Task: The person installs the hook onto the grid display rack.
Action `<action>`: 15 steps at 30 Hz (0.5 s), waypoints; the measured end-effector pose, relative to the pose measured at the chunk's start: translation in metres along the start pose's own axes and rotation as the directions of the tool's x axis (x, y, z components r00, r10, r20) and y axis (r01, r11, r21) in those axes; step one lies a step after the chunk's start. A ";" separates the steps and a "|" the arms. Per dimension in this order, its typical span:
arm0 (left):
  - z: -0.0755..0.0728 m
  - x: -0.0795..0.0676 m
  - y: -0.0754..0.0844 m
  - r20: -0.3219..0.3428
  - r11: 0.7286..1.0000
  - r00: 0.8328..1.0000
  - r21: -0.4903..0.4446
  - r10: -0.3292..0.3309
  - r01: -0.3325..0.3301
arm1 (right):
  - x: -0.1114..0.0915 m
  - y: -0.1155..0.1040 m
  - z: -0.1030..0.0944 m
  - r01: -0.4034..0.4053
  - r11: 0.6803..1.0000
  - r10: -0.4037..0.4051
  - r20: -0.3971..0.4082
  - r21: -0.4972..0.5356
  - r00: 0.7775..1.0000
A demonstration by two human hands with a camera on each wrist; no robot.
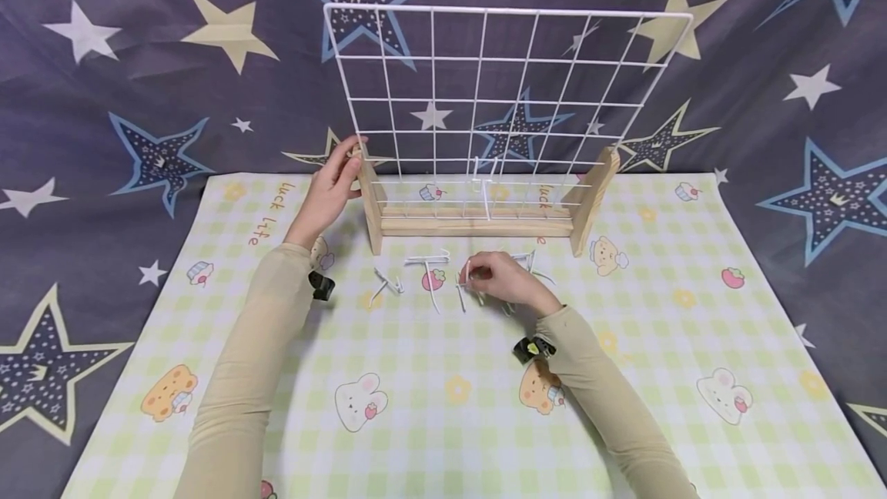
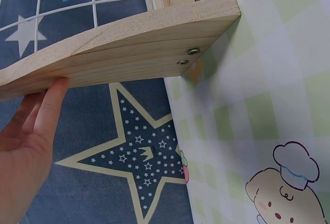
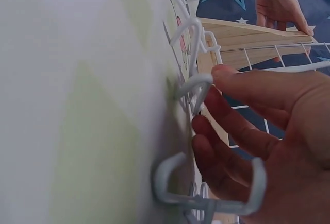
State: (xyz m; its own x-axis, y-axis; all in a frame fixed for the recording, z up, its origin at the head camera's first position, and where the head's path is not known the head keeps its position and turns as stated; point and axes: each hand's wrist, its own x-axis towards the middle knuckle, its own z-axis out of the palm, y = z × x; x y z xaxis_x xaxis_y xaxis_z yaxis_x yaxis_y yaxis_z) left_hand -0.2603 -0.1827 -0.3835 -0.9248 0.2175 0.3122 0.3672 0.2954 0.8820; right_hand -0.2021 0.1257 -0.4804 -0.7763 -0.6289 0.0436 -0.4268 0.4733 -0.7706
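Observation:
A white wire grid stands upright between two wooden side posts of a stand. My left hand grips the top of the left wooden post, thumb in front and fingers behind. Over the tablecloth, my right hand pinches a white wire hook at its bent end. Other white hooks lie around it: a T-shaped hook and a smaller hook to the left, and another hook partly behind the right hand. One hook hangs low on the grid, right of its middle.
A wooden crossbar joins the posts at the base. The checked tablecloth with cartoon prints covers the table. Behind and at both sides hangs a dark star-patterned cloth.

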 end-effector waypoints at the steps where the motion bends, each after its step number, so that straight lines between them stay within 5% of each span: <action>1: 0.000 0.000 0.000 0.000 1.000 1.000 -0.001 0.000 0.000 | 0.000 0.000 0.000 0.013 1.000 -0.013 -0.005 -0.001 1.000; 15: 0.000 0.000 -0.002 -0.006 1.000 1.000 0.003 0.009 -0.009 | 0.003 -0.005 0.006 0.025 1.000 -0.025 -0.066 0.003 0.998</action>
State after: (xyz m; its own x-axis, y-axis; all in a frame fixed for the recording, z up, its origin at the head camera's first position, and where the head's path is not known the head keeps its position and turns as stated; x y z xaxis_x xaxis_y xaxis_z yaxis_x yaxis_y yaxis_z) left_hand -0.2613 -0.1830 -0.3848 -0.9221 0.2148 0.3220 0.3756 0.2961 0.8782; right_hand -0.1999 0.1179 -0.4806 -0.7942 -0.5985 0.1049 -0.4451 0.4555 -0.7710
